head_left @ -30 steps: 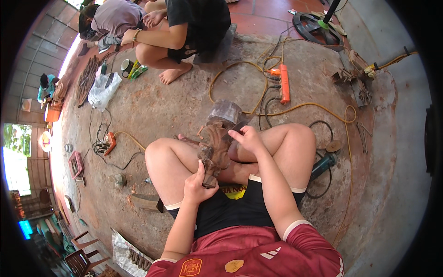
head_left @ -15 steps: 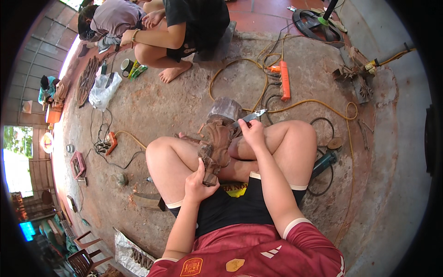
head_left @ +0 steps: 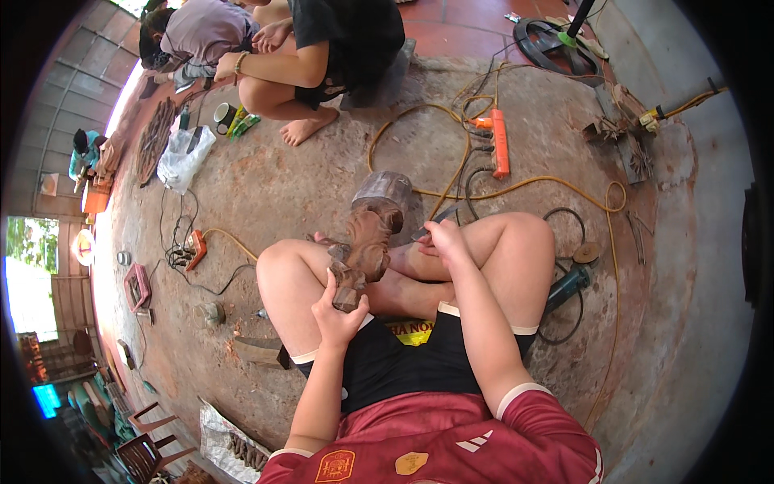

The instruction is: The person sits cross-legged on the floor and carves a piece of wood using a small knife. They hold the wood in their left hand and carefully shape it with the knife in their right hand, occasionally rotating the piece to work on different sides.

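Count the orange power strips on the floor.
2: one power strip lies beyond and right of the carving; the other, a shorter strip, lies to its left. Others may be hidden.

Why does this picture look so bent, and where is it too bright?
Head view: the wide fisheye lens bends straight lines, as on the gridded wall at upper left; same view, the window at far left washes out to white low down, while the carved wood at the left hand shows its grooves.
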### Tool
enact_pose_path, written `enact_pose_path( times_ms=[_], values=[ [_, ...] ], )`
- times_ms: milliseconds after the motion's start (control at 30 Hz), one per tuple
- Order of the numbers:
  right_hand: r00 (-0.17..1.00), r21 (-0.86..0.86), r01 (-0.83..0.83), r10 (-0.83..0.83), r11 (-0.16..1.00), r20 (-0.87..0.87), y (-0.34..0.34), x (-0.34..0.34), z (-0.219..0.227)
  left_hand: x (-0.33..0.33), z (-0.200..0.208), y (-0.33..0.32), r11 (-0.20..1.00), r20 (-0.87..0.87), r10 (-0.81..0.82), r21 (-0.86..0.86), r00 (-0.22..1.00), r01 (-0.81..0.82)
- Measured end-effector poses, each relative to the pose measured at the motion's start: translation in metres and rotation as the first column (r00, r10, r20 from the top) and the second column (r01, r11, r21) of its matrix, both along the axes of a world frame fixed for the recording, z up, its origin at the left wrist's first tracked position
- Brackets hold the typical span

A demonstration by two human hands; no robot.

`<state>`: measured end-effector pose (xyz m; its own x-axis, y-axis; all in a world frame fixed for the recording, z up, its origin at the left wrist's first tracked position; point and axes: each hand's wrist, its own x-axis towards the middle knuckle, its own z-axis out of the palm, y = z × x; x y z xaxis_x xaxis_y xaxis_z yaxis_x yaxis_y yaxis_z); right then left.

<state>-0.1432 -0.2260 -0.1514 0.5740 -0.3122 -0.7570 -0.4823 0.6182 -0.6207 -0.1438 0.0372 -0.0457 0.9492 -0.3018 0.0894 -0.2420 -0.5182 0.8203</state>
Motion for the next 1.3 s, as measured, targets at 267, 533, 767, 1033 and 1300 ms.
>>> enact_pose_path(
  times_ms=[267,533,767,1033,1300],
  values=[
    [0.979,0.091,-0.199,0.202,0.976,-0.024,0.025,0.002,-0.025,-0.001,0.002,-0.003,1.000,-0.014,0.027,-0.009,1.000,-0.027],
    [0.974,-0.811,-0.222,0.166,0.541,-0.156,0.033,0.005,-0.060,-0.002,0.000,-0.003,0.999,0.033,0.020,-0.026,0.999,-0.019],
    [0.955,-0.359,0.221,-0.125,0.907,0.270,0.018,0.010,-0.040,-0.002,-0.003,0.002,1.000,0.080,-0.029,-0.010,0.996,0.030],
    [0.855,-0.316,-0.022,0.182,0.948,0.486,0.000,-0.003,0.012,-0.010,-0.007,0.011,0.920,0.122,-0.352,0.225,0.928,0.320],
    [0.820,-0.753,-0.019,0.441,0.658,0.365,0.009,-0.001,0.027,-0.015,-0.008,0.012,0.790,0.213,-0.580,0.383,0.786,0.479]
  ],
)
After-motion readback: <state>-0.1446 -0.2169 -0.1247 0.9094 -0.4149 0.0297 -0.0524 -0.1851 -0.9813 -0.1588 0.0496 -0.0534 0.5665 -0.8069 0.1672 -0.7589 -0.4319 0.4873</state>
